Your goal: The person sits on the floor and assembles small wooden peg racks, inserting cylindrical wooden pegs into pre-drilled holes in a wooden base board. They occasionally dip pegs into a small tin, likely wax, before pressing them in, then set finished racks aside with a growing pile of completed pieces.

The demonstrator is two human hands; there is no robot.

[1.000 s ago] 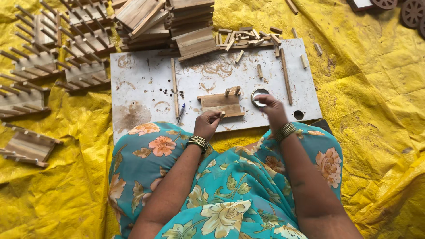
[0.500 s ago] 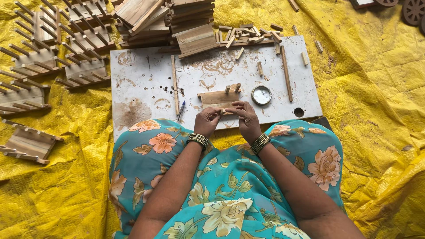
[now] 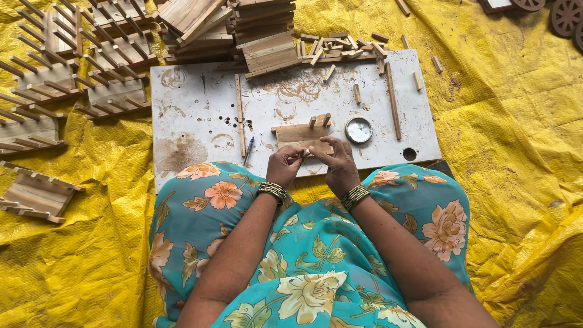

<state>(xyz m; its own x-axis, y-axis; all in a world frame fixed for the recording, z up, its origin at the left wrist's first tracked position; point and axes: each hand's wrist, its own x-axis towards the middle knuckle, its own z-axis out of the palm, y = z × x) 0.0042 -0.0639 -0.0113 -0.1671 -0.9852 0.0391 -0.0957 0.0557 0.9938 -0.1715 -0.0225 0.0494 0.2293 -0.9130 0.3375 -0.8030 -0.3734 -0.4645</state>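
Both hands meet at the near edge of the stained white board surface [image 3: 194,115]: left hand [image 3: 285,165] and right hand [image 3: 337,163] pinch a small pale wooden peg [image 3: 306,151], just before the flat wooden slat piece [image 3: 302,133], lying crosswise.

round tin [image 3: 358,129] right of wooden piece [image 3: 302,132]

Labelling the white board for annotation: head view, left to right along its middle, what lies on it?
Thin wooden stick → blue pen → wooden piece with pegs → small round tin → long wooden stick → dark hole in the white board.
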